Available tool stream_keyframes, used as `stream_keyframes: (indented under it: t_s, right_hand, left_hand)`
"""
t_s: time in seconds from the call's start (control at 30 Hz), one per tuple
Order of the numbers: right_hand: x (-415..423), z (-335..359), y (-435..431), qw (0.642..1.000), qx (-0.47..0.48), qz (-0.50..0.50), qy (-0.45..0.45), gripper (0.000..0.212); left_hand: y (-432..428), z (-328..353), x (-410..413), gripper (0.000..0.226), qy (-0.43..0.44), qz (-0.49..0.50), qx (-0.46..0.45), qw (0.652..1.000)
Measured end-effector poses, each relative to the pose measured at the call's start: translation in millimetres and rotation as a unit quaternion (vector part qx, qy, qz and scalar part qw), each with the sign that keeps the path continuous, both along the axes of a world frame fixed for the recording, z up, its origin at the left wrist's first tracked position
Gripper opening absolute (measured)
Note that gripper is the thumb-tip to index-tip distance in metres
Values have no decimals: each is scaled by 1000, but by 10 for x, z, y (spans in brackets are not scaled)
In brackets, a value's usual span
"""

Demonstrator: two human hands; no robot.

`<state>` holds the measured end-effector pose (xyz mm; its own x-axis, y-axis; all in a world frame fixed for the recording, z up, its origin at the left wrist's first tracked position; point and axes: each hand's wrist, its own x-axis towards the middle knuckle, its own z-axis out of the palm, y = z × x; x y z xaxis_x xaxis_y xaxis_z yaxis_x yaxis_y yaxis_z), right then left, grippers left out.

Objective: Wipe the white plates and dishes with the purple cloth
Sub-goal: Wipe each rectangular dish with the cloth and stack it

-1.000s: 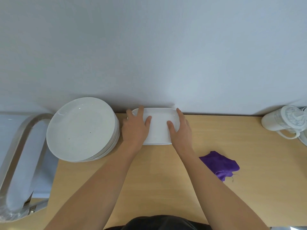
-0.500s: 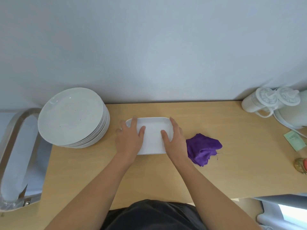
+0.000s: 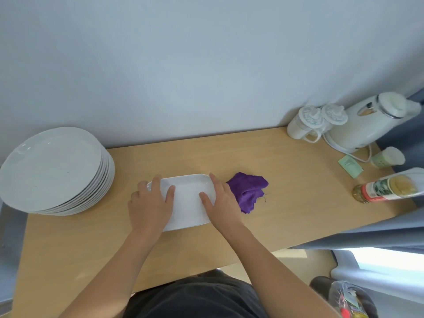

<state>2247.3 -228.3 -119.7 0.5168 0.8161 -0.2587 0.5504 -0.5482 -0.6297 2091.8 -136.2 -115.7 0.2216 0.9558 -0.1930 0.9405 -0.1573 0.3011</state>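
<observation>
A white oblong dish [image 3: 187, 198] lies flat on the wooden table [image 3: 298, 198], near its middle. My left hand [image 3: 149, 207] grips the dish's left end, thumb on top of its inner face. At the right end my right hand [image 3: 221, 203] holds it the same way. The crumpled purple cloth [image 3: 249, 191] lies on the table just right of my right hand, touching or nearly touching it. A tall stack of round white plates [image 3: 52, 168] stands at the left end of the table.
At the back right stand two white lidded jugs [image 3: 314, 122] and a white kettle [image 3: 367, 125] with its cord. A small jar [image 3: 387, 157], a green paper slip [image 3: 350, 166] and a lying bottle [image 3: 387, 188] occupy the right edge. The wall runs along the back.
Both hands have drawn the oblong dish away from the wall towards me, next to the purple cloth. The view has swung right, and the kettle and bottle now show.
</observation>
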Motion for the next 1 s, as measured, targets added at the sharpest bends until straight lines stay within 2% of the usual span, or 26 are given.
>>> stream_keyframes:
  t_s: [0.07, 0.17, 0.27, 0.37, 0.43, 0.53, 0.63, 0.77, 0.87, 1.0]
  right_hand:
    - [130, 130, -28, 999, 14, -28, -32, 41]
    - [382, 225, -102, 993, 37, -75, -79, 27]
    - [601, 201, -185, 989, -17, -77, -124, 34]
    - [750, 85, -257, 983, -116, -32, -139, 50]
    - [842, 28, -307, 983, -137, -5, -124, 40]
    - [1005, 94, -433, 996, -62, -2, -59, 26]
    - [1147, 287, -600, 999, 46, 5, -20, 21]
    - [1215, 559, -798, 982, 185, -14, 23, 18]
    - [1262, 653, -895, 972, 227, -32, 41, 20]
    - [1398, 613, -1026, 970, 241, -11, 13, 19]
  left_hand:
    - [31, 48, 77, 51, -29, -18, 38, 999]
    - [23, 157, 307, 33, -105, -109, 76, 986]
    - [-74, 247, 567, 16, -164, -200, 109, 960]
    - [-236, 287, 812, 29, -185, -257, 107, 942]
    - [-358, 272, 929, 28, -176, -272, 92, 941]
    - [-528, 226, 1017, 16, -172, -258, 79, 947]
    - [-660, 224, 1098, 20, -184, -248, 48, 950]
    - [-821, 353, 1302, 25, -244, -218, 6, 945]
    - [-914, 485, 1429, 17, -287, -198, 26, 937]
    - [-940, 646, 1526, 25, -286, -201, 39, 936]
